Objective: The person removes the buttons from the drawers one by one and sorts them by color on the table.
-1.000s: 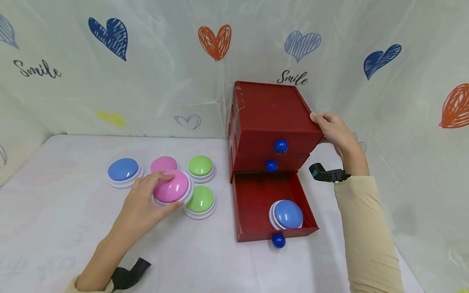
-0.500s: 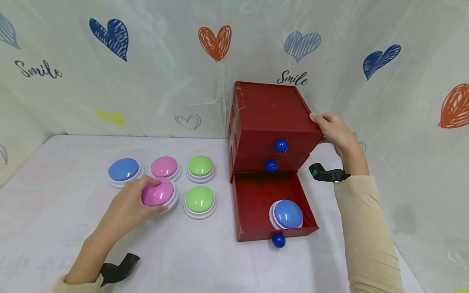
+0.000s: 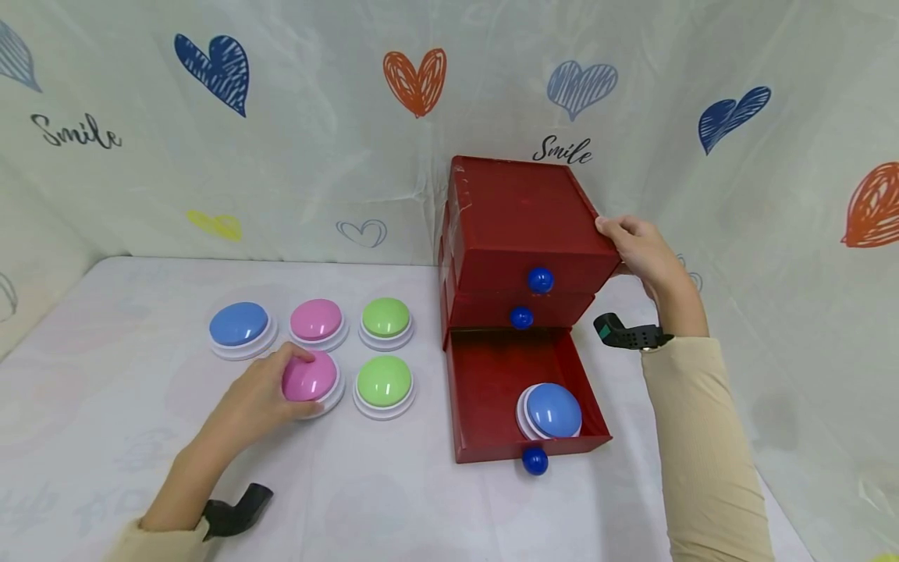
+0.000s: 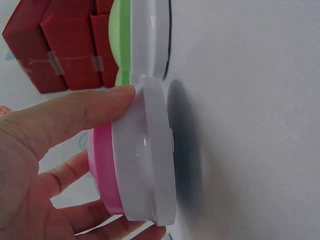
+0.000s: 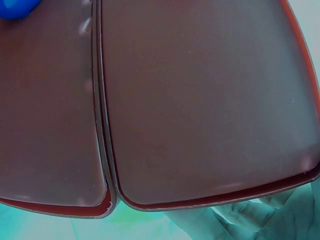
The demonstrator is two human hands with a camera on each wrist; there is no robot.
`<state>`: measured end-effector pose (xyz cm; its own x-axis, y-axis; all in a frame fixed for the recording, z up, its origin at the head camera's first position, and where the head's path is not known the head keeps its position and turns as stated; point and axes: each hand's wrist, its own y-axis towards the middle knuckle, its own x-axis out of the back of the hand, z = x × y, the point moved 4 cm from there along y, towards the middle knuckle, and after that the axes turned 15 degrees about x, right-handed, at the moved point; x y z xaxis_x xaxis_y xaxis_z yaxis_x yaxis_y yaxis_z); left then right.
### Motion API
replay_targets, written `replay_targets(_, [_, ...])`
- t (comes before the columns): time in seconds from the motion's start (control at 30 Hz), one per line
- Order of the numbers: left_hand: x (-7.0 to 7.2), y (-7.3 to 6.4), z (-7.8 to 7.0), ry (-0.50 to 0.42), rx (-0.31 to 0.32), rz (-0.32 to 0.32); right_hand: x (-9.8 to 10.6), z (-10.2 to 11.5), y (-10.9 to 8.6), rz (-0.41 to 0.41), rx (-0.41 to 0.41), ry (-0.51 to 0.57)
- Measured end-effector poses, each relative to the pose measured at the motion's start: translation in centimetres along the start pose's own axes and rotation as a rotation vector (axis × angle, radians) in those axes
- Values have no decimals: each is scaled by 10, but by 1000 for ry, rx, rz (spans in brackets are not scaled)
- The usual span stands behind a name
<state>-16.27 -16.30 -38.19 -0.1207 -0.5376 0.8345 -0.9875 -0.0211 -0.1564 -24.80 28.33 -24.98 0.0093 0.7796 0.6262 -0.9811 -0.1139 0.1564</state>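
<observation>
My left hand (image 3: 256, 398) holds a pink push button (image 3: 309, 378) with a white base, thumb on the near side and fingers round the far side. In the left wrist view, a shadowed gap shows between the white base (image 4: 145, 155) and the table. A second pink button (image 3: 316, 320) sits just behind it, and a green button (image 3: 384, 382) stands to its right. My right hand (image 3: 642, 254) grips the right side of a red drawer cabinet (image 3: 523, 203), thumb on the top edge. The bottom drawer (image 3: 485, 390) is pulled out, with a blue button (image 3: 553, 410) inside near its front.
Another blue button (image 3: 239, 325) stands at the back left of the white table (image 3: 393, 499), and another green one (image 3: 385, 318) behind the near green one. The two upper drawers, with blue knobs (image 3: 541, 280), are closed. A heart-printed sheet (image 3: 302, 156) hangs behind.
My left hand has carried the pink button left and down, away from over the near green button, then slightly right and lower. My right hand keeps its place on the cabinet.
</observation>
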Motion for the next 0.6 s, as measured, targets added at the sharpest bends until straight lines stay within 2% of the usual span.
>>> replay_targets(0.6, [-10,1,1,-37,5,41,-1,-2,0,-1,11,2])
